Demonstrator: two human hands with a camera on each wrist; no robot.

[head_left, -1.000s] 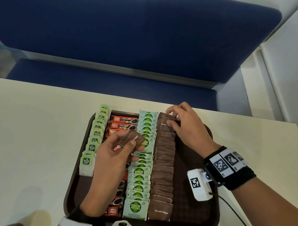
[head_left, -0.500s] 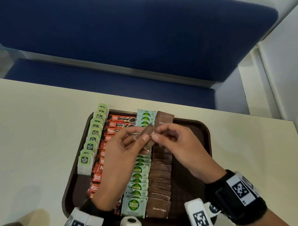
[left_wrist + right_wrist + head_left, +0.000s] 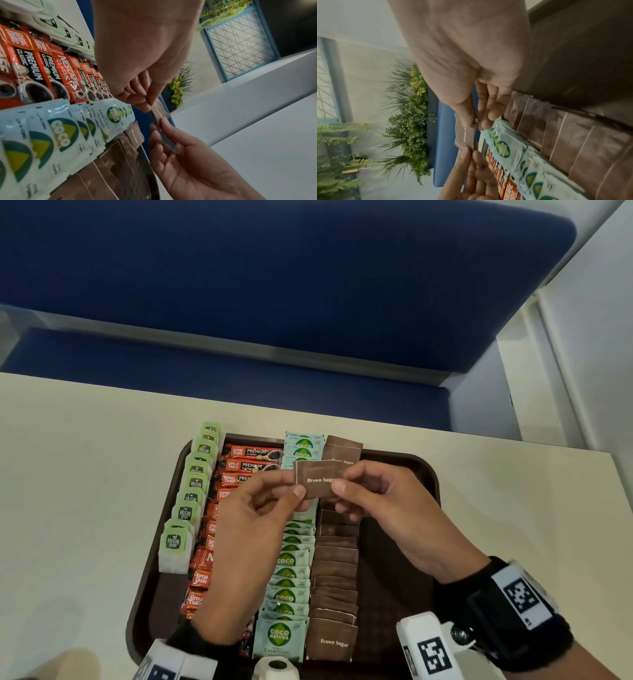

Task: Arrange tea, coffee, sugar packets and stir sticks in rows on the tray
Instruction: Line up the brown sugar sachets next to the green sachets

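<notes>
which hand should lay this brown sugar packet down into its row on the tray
Right, probably. Both hands pinch the brown sugar packet, but the right hand hovers over the brown sugar row; the left hand sits over the coffee row.

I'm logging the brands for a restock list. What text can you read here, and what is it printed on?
"Brown Sugar": brown packet pinched by left hand and right hand.
"Great Taste PREMIUM CLASSIC": coffee sticks.
"NESCAFE CLASSIC": one coffee stick.
"COCO NATURA", "Coco Sugar": pale sachets.
"McCoy teas": tea bags.
Finer print: too small.
</notes>
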